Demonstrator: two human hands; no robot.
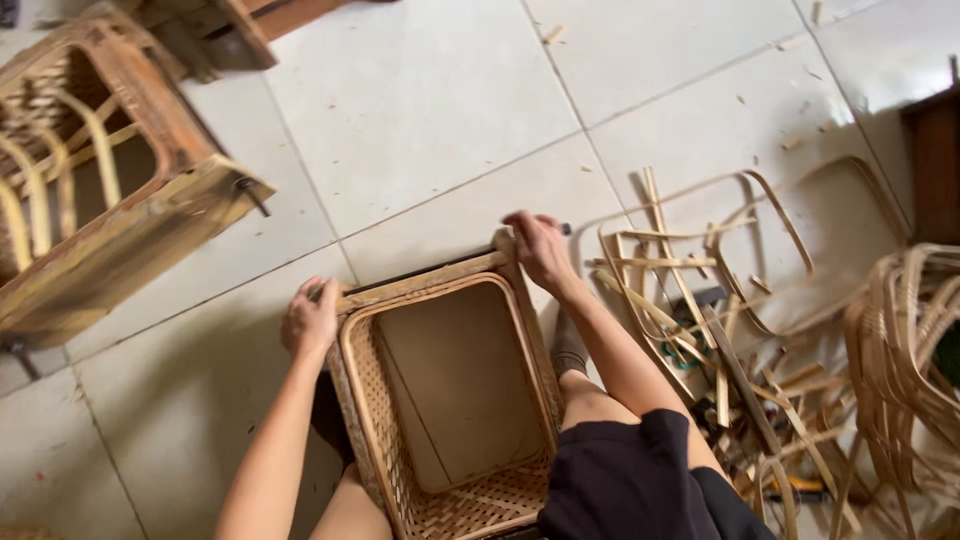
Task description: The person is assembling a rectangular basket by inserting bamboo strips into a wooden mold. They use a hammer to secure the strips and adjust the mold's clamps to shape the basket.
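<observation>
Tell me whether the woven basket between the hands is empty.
Empty: the woven basket shows only its bare inner walls and floor.

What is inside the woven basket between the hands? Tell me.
The woven basket shows a plain flat board lining its inside and woven walls; no loose items are visible. The near right corner is covered by the dark shorts.
</observation>
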